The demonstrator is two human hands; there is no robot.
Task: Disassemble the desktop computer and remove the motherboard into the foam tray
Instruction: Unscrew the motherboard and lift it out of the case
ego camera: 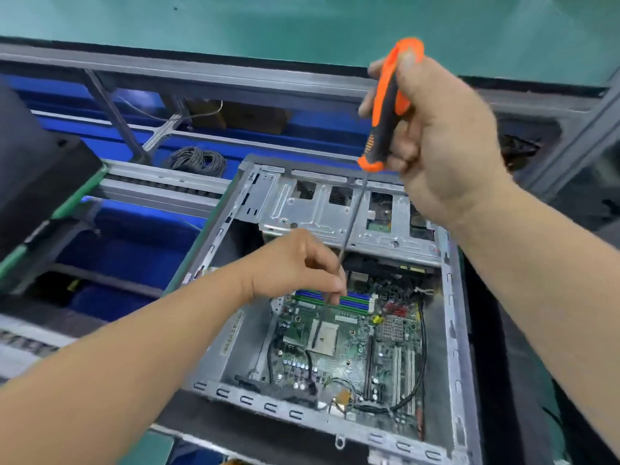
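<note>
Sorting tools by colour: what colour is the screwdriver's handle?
Orange and black screwdriver handle, gripped by the right hand; head view.

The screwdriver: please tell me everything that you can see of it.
The screwdriver has a thick orange and black handle, seemingly plastic with rubber grip, and a long thin metal shaft. It is held nearly upright, tilted, handle up, over the open computer case. The right hand grips the handle. The left hand pinches the lower shaft with its fingers, hiding the tip above the motherboard.
</note>
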